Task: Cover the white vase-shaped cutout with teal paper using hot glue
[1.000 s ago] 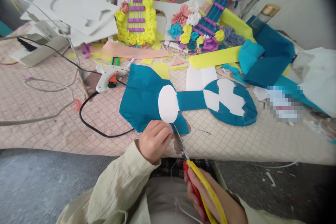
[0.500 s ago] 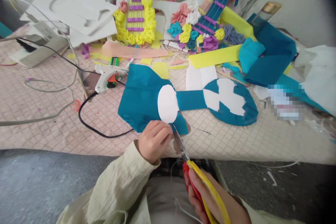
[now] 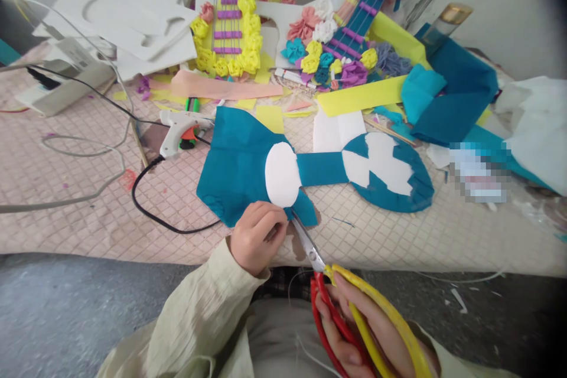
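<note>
A guitar-shaped white cutout (image 3: 381,168) lies flat on the pink quilted surface (image 3: 66,189), partly wrapped in teal crepe paper (image 3: 234,162). My left hand (image 3: 257,236) pinches the lower edge of the teal paper just below the white oval end. My right hand (image 3: 367,331) grips scissors (image 3: 319,271) with red and yellow handles. The handles are spread and the blades are parted, their tips at the paper edge right beside my left fingers.
A white glue gun (image 3: 179,127) with a black cord (image 3: 146,207) lies left of the paper. Two flower-covered guitar models (image 3: 234,29) (image 3: 349,41), white foam boards (image 3: 133,18), yellow strips (image 3: 363,97) and teal paper rolls (image 3: 452,100) crowd the back. A grey floor (image 3: 66,313) lies below the quilt's edge.
The scissor handles have spread and the blades have opened at the paper edge. My left hand stays pinched on the teal paper; the view has shifted slightly.
</note>
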The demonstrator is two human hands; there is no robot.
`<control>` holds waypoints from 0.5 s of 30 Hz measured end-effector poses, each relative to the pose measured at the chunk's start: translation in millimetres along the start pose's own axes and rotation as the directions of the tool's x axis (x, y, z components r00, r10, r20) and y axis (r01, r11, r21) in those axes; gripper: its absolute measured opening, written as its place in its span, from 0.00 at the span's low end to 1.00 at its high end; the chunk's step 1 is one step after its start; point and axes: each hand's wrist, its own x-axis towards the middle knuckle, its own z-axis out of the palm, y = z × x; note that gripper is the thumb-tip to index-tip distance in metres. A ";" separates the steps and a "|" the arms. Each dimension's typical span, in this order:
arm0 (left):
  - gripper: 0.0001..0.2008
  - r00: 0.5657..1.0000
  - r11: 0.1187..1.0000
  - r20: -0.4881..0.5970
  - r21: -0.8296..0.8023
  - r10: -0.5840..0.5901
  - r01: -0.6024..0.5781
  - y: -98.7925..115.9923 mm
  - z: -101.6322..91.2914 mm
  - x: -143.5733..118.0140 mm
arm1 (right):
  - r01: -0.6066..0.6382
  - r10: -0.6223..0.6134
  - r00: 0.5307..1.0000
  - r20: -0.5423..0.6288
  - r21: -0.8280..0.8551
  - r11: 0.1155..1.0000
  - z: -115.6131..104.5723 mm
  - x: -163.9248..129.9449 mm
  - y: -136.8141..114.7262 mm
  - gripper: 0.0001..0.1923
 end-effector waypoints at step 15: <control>0.03 0.986 0.990 -0.089 -0.033 -0.141 0.138 0.1 -1.2 -0.3 | 0.087 -0.093 0.996 -0.009 -0.265 0.960 -7.6 -10.5 5.9 0.30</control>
